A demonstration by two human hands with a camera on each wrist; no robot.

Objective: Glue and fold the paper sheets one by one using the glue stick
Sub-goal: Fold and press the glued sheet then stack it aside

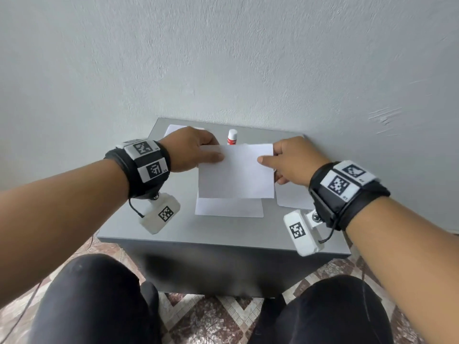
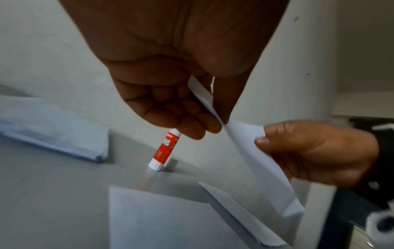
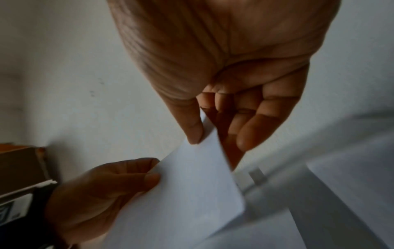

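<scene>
Both hands are holding one paper sheet (image 1: 236, 172) in the air above the grey worktop (image 1: 119, 227), clear of its surface. The left hand (image 1: 193, 150) is pinching the sheet's upper left corner between thumb and curled fingers; the right hand (image 1: 290, 162) is pinching the upper right edge in the same way. The left wrist view confirms both pinches and shows the sheet bowing between them.

The sheet's long axis is running left to right, spanning from one hand to the other, with its free lower edge hanging toward the person. Directly beneath that edge a second sheet (image 1: 228, 208) is lying flat on the worktop. Another sheet (image 1: 293, 197) is lying under the right wrist, and a further one (image 1: 173, 129) is lying at the far left, behind the left hand.

The glue stick (image 1: 232, 137) is standing upright and capped at the far edge of the worktop, near the wall (image 1: 223, 58), just behind the held sheet and between the two hands. It appears slightly nearer the left hand.

Judgement: whichever hand reaches for the glue stick must release its corner first, and the sheet needs setting down flat before that.
</scene>
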